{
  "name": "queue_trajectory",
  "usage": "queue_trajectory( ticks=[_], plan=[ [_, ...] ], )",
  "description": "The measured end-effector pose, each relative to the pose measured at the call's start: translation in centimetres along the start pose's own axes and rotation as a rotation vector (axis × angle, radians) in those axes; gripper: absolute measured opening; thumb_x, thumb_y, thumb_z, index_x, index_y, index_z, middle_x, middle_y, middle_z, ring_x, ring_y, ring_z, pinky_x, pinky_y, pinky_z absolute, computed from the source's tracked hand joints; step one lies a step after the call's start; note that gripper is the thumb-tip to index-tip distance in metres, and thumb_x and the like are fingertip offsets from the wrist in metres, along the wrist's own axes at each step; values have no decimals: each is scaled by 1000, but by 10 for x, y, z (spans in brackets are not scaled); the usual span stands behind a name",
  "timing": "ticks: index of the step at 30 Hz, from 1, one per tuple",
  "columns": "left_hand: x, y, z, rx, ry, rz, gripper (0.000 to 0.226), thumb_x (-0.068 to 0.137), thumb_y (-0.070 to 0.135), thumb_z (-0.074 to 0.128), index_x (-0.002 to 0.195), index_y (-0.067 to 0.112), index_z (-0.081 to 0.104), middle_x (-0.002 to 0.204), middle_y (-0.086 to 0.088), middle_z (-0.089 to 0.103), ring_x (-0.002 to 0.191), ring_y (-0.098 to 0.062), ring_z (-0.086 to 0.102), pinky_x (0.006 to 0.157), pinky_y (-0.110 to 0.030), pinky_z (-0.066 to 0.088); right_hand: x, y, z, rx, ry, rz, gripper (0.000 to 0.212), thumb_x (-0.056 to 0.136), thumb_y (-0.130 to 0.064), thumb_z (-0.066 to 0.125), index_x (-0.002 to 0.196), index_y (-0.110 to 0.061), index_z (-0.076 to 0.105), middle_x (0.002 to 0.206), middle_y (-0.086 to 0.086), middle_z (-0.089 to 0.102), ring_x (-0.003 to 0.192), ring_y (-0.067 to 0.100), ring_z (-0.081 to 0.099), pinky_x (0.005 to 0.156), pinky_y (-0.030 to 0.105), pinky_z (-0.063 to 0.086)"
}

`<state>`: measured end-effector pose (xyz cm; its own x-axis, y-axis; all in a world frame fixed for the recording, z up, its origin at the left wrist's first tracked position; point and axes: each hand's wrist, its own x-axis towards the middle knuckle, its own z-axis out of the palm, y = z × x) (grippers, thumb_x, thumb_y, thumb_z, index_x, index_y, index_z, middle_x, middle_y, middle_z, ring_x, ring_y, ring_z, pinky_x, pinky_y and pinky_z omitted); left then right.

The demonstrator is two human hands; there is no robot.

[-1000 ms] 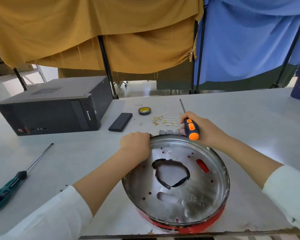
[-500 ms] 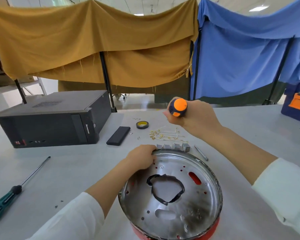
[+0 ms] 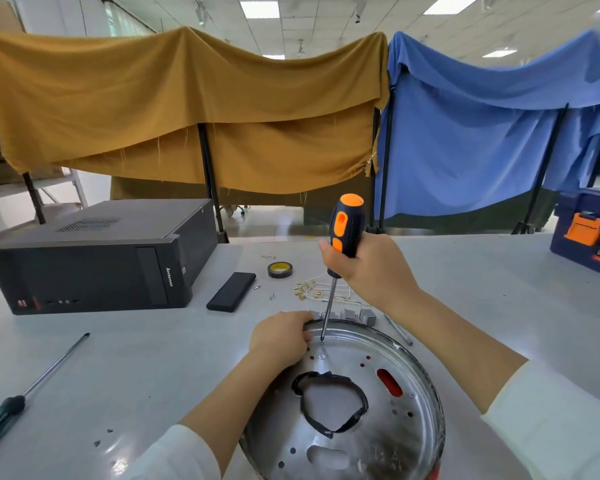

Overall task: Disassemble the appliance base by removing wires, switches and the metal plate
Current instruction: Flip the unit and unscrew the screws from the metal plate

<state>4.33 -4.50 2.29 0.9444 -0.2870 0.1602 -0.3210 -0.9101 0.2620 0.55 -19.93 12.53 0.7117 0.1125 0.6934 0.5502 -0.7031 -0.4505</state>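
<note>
The round appliance base lies in front of me with its shiny metal plate (image 3: 388, 420) facing up; the plate has a black-edged hole in its middle and several small holes. My left hand (image 3: 281, 336) grips the plate's far left rim. My right hand (image 3: 368, 268) holds a black and orange screwdriver (image 3: 343, 233) upright, its tip resting on the plate near the far rim, beside my left fingers. Behind the base lie several small grey switches (image 3: 349, 315) and a bundle of pale wires with brass terminals (image 3: 317, 291).
A black computer case (image 3: 94, 261) stands at the left, with a black flat box (image 3: 231, 292) and a roll of tape (image 3: 280, 269) beside it. A green-handled screwdriver (image 3: 21, 396) lies near the left edge. A blue toolbox (image 3: 589, 233) sits far right.
My right hand turned the screwdriver from pointing away to upright and brought its tip down onto the plate. My left hand stayed on the rim. The camera tilted up.
</note>
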Motion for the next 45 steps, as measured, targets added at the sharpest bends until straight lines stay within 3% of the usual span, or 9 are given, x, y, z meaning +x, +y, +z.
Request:
queue_trajectory(
  ticks=[10, 20, 32, 45],
  plan=[
    [1, -2, 2, -15, 18, -5, 27, 88, 22, 46, 109, 37, 56, 105, 2, 65, 95, -24, 58, 66, -27, 38, 5, 1, 5, -14, 7, -3, 45, 86, -48, 53, 49, -25, 40, 42, -9, 42, 45, 12, 45, 47, 30, 36],
    [-1, 0, 1, -9, 18, -2, 21, 89, 22, 45, 102, 35, 55, 103, 1, 65, 94, -25, 58, 66, -28, 38, 1, 3, 7, -30, 0, 5, 45, 82, -56, 46, 54, -20, 44, 44, -5, 44, 48, 16, 48, 46, 29, 37],
    [-1, 0, 1, 5, 8, -12, 20, 89, 21, 45, 102, 32, 56, 104, 0, 65, 95, -26, 58, 67, -29, 39, -3, -1, 8, -33, 8, 14, 46, 86, -49, 52, 52, -22, 37, 45, -5, 40, 45, 12, 41, 48, 30, 34],
    [-1, 0, 1, 0, 18, -6, 18, 89, 23, 45, 100, 32, 55, 102, 0, 66, 94, -26, 58, 66, -29, 38, -6, -1, 9, -32, 38, -6, 45, 82, -53, 48, 49, -23, 38, 42, -6, 39, 44, 11, 43, 43, 23, 30]
  ],
)
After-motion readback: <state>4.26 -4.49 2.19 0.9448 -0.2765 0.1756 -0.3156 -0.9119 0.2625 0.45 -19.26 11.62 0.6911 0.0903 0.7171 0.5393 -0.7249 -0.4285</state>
